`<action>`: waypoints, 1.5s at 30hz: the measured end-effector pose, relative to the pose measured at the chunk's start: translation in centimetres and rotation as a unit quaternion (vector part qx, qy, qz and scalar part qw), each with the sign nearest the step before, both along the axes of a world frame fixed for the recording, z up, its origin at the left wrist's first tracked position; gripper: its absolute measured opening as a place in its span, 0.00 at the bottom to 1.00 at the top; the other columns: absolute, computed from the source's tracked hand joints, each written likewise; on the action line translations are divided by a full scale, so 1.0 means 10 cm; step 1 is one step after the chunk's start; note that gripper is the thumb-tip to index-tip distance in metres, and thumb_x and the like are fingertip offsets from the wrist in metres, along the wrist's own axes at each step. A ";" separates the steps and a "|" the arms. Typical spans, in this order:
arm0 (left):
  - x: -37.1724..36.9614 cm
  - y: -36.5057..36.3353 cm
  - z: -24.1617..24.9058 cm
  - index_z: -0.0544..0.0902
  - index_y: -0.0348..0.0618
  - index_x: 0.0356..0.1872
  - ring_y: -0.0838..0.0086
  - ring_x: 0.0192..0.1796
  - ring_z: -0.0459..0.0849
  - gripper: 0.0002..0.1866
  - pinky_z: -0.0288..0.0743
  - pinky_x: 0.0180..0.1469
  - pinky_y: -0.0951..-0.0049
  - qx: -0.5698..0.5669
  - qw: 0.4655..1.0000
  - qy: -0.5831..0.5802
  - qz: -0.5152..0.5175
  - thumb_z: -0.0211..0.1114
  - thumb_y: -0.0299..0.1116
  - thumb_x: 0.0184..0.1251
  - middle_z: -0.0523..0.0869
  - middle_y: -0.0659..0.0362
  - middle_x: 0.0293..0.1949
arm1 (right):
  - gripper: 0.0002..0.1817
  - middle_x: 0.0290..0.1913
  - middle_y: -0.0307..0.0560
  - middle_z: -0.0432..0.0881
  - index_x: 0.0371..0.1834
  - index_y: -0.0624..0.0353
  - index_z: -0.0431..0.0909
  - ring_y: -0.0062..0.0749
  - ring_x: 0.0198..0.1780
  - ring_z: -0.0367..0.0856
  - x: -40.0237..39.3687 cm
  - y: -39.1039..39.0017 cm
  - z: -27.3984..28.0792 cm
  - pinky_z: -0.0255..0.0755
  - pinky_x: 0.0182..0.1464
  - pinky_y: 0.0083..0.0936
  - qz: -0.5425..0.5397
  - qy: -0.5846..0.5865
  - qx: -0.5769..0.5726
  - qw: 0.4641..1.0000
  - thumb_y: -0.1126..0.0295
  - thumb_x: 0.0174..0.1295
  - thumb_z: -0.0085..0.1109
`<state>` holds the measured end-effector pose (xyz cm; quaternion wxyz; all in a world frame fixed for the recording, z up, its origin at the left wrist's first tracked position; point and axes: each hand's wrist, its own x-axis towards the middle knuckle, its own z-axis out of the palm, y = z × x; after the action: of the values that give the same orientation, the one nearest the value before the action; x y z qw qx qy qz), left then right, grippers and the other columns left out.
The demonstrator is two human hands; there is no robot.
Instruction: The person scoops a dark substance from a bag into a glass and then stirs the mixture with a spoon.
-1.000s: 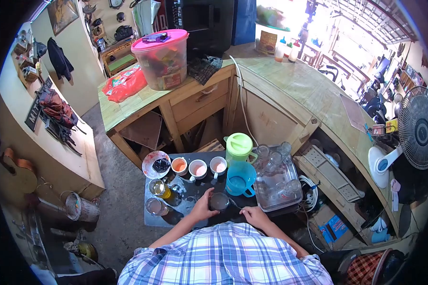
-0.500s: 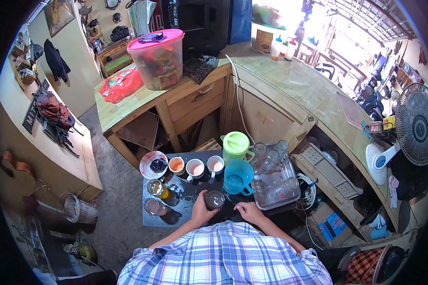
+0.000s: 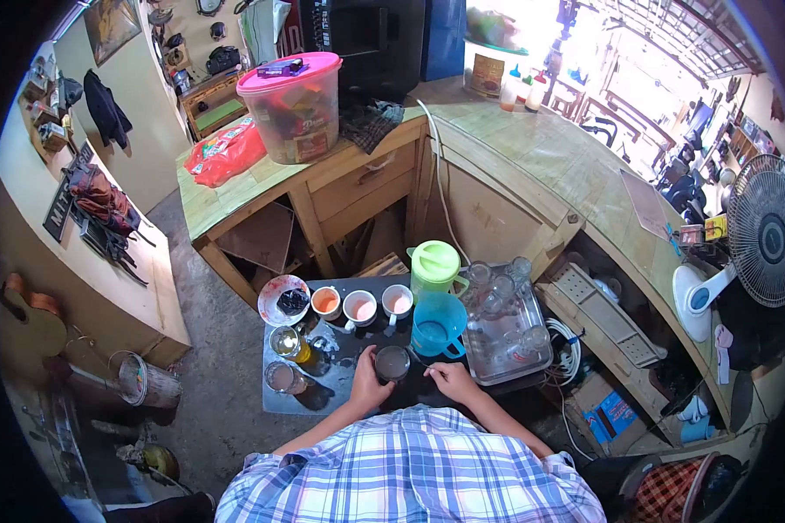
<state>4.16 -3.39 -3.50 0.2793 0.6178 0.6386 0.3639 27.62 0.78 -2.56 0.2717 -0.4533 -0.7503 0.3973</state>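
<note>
My left hand (image 3: 369, 382) is closed around the side of a drinking glass (image 3: 392, 364) with greyish contents, low over the dark tabletop. To the right of the glass, my right hand (image 3: 452, 381) is closed in a pinch on a thin spoon-like utensil (image 3: 419, 359), whose shape is hard to make out. Beyond the glass stand a blue pitcher (image 3: 439, 327) and a green lidded pitcher (image 3: 435, 264). Three white cups (image 3: 359, 309) with orange and pinkish contents line the far side. On the left are a glass with yellow liquid (image 3: 289, 345) and another glass (image 3: 285, 378).
A metal tray (image 3: 506, 370) with several clear glasses sits at the table's right. A patterned bowl (image 3: 283, 302) holds a dark plastic bag. Wooden counters surround the table, bearing a pink-lidded tub (image 3: 290, 109) and a white fan (image 3: 696, 296). A bucket (image 3: 146, 381) stands at left.
The glass and my left hand have shifted very slightly left and up. My right hand has moved a little left and up, closer to the glass. The view has shifted slightly.
</note>
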 end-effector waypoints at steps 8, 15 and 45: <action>0.00 0.01 -0.04 0.60 0.35 0.66 0.53 0.62 0.73 0.48 0.68 0.65 0.62 -0.029 0.999 -0.022 0.012 0.76 0.29 0.39 0.72 0.43 0.58 | 0.11 0.31 0.53 0.85 0.36 0.61 0.84 0.44 0.33 0.85 0.07 -0.10 -0.01 0.76 0.36 0.33 0.016 0.019 -0.030 0.999 0.68 0.65 0.53; 0.00 0.07 0.07 0.48 0.39 0.71 0.52 0.63 0.75 0.57 0.70 0.64 0.60 -0.039 0.992 -0.115 -0.036 0.77 0.27 0.39 0.74 0.42 0.60 | 0.10 0.28 0.51 0.84 0.37 0.60 0.84 0.35 0.26 0.81 0.09 -0.13 -0.01 0.72 0.32 0.29 0.026 0.017 -0.023 0.999 0.69 0.66 0.53; 0.05 -0.01 -0.24 0.51 0.41 0.70 0.57 0.61 0.75 0.55 0.74 0.63 0.60 0.020 0.979 -0.188 0.075 0.78 0.25 0.41 0.70 0.44 0.60 | 0.10 0.28 0.47 0.83 0.39 0.59 0.83 0.29 0.26 0.79 -0.15 0.01 -0.11 0.71 0.32 0.27 0.026 0.050 -0.031 0.998 0.68 0.67 0.52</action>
<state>4.62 -3.47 -5.89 0.3540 0.4940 0.6119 0.5062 26.16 0.92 -3.70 0.2843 -0.4211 -0.7346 0.4498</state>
